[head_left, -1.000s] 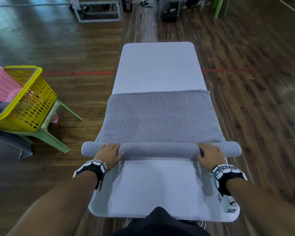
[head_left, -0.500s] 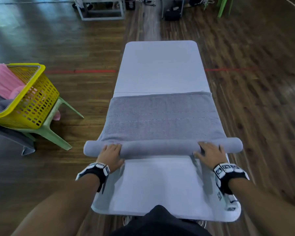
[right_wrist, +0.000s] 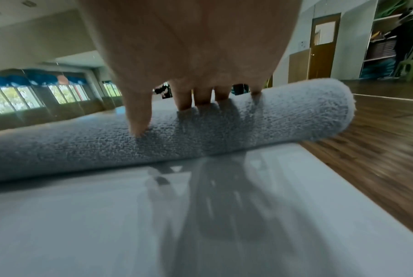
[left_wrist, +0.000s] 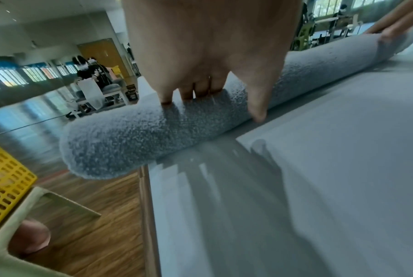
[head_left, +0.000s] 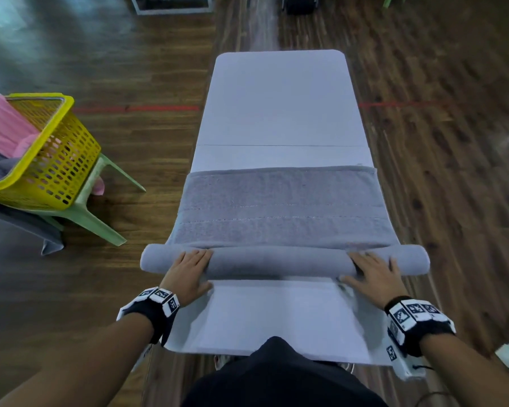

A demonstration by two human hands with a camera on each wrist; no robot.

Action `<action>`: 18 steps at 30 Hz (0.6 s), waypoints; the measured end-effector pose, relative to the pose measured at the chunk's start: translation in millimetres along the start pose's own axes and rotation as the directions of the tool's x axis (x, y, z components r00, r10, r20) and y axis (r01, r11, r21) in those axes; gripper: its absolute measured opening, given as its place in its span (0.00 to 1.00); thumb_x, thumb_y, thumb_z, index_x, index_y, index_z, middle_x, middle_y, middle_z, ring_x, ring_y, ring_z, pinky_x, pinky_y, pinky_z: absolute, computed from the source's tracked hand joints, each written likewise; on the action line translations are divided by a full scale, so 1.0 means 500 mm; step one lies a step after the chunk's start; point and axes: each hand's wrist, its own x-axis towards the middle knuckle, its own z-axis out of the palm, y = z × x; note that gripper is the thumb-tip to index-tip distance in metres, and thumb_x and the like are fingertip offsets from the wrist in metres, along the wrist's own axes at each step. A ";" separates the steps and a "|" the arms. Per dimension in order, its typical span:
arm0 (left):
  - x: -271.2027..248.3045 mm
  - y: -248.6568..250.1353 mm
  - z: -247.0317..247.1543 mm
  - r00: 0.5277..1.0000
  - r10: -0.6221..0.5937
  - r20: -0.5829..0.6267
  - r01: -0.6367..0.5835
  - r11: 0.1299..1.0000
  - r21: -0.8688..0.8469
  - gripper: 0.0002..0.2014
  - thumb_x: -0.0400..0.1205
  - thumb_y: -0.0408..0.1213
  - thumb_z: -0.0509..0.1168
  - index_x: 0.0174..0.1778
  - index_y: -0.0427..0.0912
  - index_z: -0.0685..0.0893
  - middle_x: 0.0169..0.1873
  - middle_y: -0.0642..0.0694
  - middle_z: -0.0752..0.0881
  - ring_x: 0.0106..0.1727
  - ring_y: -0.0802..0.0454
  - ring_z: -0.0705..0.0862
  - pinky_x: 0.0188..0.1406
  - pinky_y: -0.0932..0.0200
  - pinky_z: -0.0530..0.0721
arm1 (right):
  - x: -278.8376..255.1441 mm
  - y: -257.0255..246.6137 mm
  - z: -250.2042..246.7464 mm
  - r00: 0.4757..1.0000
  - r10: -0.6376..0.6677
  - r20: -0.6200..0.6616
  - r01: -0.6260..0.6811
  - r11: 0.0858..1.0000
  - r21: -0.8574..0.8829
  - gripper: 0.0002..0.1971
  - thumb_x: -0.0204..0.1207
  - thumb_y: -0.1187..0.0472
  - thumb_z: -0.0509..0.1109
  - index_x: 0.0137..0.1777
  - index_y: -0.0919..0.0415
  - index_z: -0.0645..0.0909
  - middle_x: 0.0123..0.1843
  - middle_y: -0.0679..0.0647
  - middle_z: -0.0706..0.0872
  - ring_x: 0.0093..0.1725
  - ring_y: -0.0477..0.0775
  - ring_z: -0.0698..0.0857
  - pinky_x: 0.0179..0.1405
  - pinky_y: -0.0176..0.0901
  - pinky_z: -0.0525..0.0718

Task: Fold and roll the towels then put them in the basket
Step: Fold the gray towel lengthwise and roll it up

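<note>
A grey towel (head_left: pixel 282 204) lies across the white table (head_left: pixel 279 113), its near part wound into a long roll (head_left: pixel 276 261) whose ends overhang both table edges. My left hand (head_left: pixel 188 271) presses flat on the roll's left part, fingers straight over the top and thumb at its near side (left_wrist: pixel 257 112). My right hand (head_left: pixel 370 270) presses the same way on the right part, fingers (right_wrist: pixel 200 97) lying over the roll (right_wrist: pixel 153 142). The yellow basket (head_left: pixel 56 160) stands on a green stool to the left, holding pink and grey cloth.
The green stool's legs (head_left: pixel 100 221) reach toward the table's left side. A grey cloth hangs below the basket at far left. Wooden floor surrounds the table, with a red line across it. Metal frames and dark bags stand at the far end of the room.
Both hands have pushed the roll forward away from me, taking up more of the flat towel. The roll is thicker and the flat stretch shorter.
</note>
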 end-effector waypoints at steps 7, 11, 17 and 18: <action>0.015 0.012 -0.018 0.999 -0.033 0.024 0.033 0.999 -0.018 0.25 0.69 0.49 0.52 0.58 0.47 0.83 0.54 0.47 0.86 0.57 0.45 0.82 0.58 0.51 0.73 | 0.003 -0.002 -0.030 0.997 -0.006 0.071 0.010 0.998 -0.054 0.23 0.71 0.39 0.59 0.66 0.37 0.78 0.62 0.45 0.86 0.65 0.51 0.79 0.74 0.58 0.59; 0.027 -0.001 -0.012 0.994 -0.091 -0.052 0.088 0.994 -0.064 0.29 0.83 0.54 0.46 0.73 0.42 0.74 0.67 0.45 0.80 0.68 0.45 0.77 0.72 0.48 0.69 | 0.016 0.001 -0.035 0.999 0.007 -0.045 -0.004 0.998 0.060 0.24 0.81 0.40 0.54 0.76 0.42 0.68 0.77 0.44 0.72 0.77 0.49 0.68 0.79 0.63 0.50; -0.026 0.007 0.005 1.000 -0.001 -0.006 0.001 0.997 -0.079 0.24 0.68 0.47 0.62 0.60 0.45 0.84 0.55 0.46 0.87 0.56 0.45 0.84 0.61 0.55 0.74 | -0.039 0.015 -0.002 0.997 -0.073 0.032 0.075 0.996 -0.055 0.33 0.61 0.32 0.54 0.65 0.38 0.78 0.64 0.41 0.84 0.67 0.48 0.77 0.73 0.54 0.59; -0.021 0.008 -0.005 1.000 -0.009 0.012 0.010 0.998 -0.068 0.23 0.69 0.48 0.59 0.58 0.46 0.84 0.53 0.46 0.88 0.55 0.46 0.84 0.59 0.53 0.75 | -0.035 0.011 -0.012 0.996 -0.062 0.059 0.066 0.996 -0.060 0.28 0.64 0.33 0.57 0.64 0.37 0.79 0.61 0.42 0.86 0.66 0.48 0.78 0.72 0.52 0.60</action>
